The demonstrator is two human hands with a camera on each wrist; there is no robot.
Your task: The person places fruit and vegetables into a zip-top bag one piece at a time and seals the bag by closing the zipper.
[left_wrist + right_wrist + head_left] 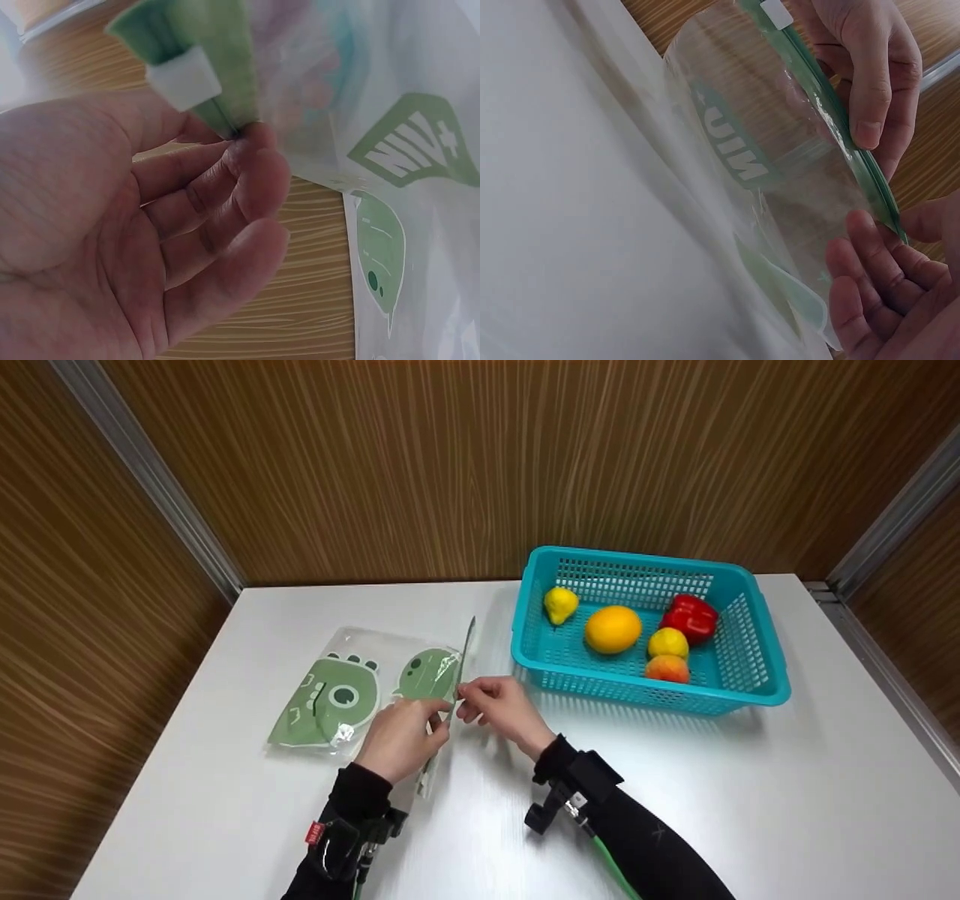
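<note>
My left hand pinches the green zip strip of a clear plastic zip bag, which stands nearly edge-on in the head view. A white slider sits on the strip. At the strip's end, my right hand pinches it between thumb and index finger, the other fingers loosely bent. Lettering in a green patch shows on the film. Left of the hands, clear plastic with a green cartoon creature print lies on the table; I cannot tell whether it belongs to the held bag.
A turquoise basket stands behind and right of the hands. In it lie a yellow pear, an orange-yellow fruit, a red pepper, a smaller yellow fruit and a peach. Wood-grain panels enclose the white table.
</note>
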